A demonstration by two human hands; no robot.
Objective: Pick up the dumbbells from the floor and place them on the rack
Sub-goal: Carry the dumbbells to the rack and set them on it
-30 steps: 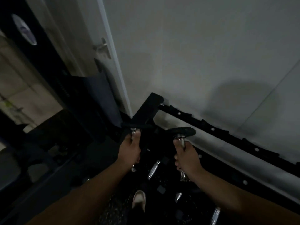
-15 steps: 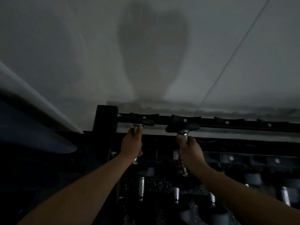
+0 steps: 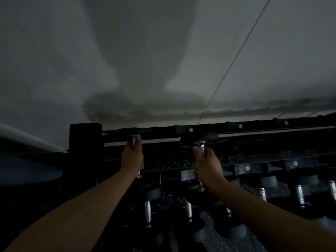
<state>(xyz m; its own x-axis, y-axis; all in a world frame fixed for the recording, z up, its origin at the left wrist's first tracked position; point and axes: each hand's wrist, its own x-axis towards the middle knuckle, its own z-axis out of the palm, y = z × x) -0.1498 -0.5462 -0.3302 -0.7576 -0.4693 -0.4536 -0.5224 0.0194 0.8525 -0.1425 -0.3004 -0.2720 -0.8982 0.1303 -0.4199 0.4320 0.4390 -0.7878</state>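
Note:
My left hand [image 3: 132, 159] grips the chrome handle of a small black dumbbell [image 3: 136, 132] whose far head lies at the top rear rail of the black rack [image 3: 236, 126], near its left post. My right hand [image 3: 208, 166] grips a second black dumbbell [image 3: 200, 138]; its far head sits just in front of the same rail, a little lower. The near heads of both dumbbells are mostly hidden in the dark behind my hands.
The rack's left post [image 3: 85, 137] stands beside my left hand. Several dumbbells with chrome handles [image 3: 147, 210] rest on the lower tier, stretching right [image 3: 299, 195]. A pale wall [image 3: 163, 60] rises right behind the rack. Speckled flooring [image 3: 212, 239] shows below.
The view has swung from the rack's left end and doorway to face the rack squarely. Both hands have carried their dumbbells up and forward to the top tier's rear rail.

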